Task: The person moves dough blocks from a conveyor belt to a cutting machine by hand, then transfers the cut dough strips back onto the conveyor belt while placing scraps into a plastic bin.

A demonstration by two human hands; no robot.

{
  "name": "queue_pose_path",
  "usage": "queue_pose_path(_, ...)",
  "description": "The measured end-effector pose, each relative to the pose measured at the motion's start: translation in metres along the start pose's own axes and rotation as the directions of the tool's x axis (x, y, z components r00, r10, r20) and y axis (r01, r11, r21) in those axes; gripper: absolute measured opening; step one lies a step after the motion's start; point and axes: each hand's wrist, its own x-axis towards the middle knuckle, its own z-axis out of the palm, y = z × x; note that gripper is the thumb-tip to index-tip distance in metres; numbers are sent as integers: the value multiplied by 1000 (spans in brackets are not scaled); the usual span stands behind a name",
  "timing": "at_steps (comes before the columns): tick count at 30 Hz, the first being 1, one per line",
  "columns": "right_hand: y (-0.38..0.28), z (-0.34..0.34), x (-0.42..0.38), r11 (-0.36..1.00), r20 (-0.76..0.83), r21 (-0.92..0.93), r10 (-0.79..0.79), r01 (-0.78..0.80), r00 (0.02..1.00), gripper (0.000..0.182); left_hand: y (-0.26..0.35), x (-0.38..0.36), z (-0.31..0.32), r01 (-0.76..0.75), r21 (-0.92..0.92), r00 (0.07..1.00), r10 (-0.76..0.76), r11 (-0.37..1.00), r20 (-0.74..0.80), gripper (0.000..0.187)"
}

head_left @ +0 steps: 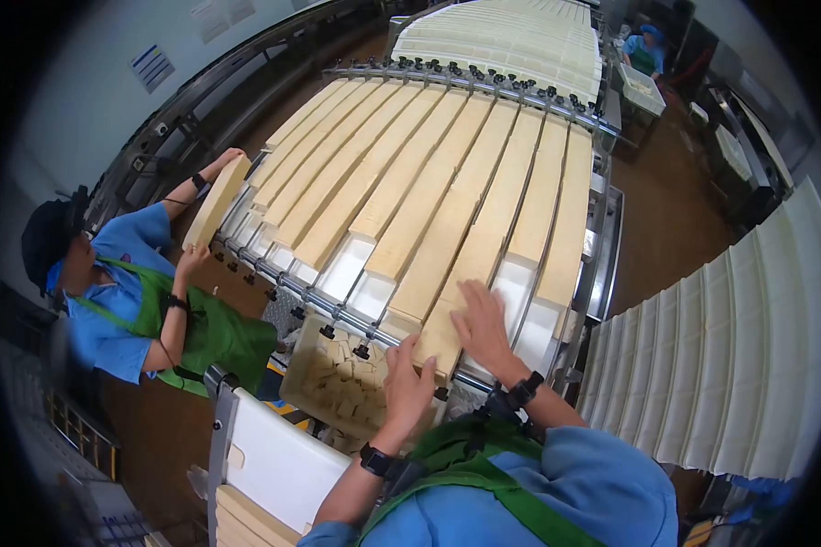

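A long pale-tan slab [441, 335] lies at the near end of one lane of the conveyor, its end close to the front bar. My left hand [409, 387] grips its near left corner, fingers along the side and thumb at the end face. Across the slab's right side and top, my right hand [483, 328] rests with fingers stretched and spread. More long slabs [410, 219] of the same kind lie side by side in rows beyond, parted by thin guides.
At left, a co-worker [146, 292] in a green apron holds another slab [217, 202] in both hands. Below the front bar stands a bin [312, 357] of broken pieces. A white chute [287, 460] is at near left, a pale ribbed belt [702, 365] at right. Another person [645, 53] works far back.
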Motion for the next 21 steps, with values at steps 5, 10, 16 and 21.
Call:
queue_pose_path(5, -31, -11, -38, 969, 311, 238, -135, 61, 941, 62, -3, 2, -1, -46, -90, 999, 47, 995, 7, 52)
queue_pose_path(10, -29, -11, -35, 963, 440, 264, -169, 53, 882, 66, -12, 4, -8, -165, -176, 982, 179, 970, 66, 70)
queue_pose_path(16, -26, -6, -37, 940, 283, 40, -336, 339, 898, 66, -25, 6, -9, -245, -222, 959, 269, 944, 86, 77)
queue_pose_path(21, -20, 3, -39, 818, 226, -31, -554, 575, 801, 53, -55, -12, -6, -138, -340, 987, 102, 930, -122, 72)
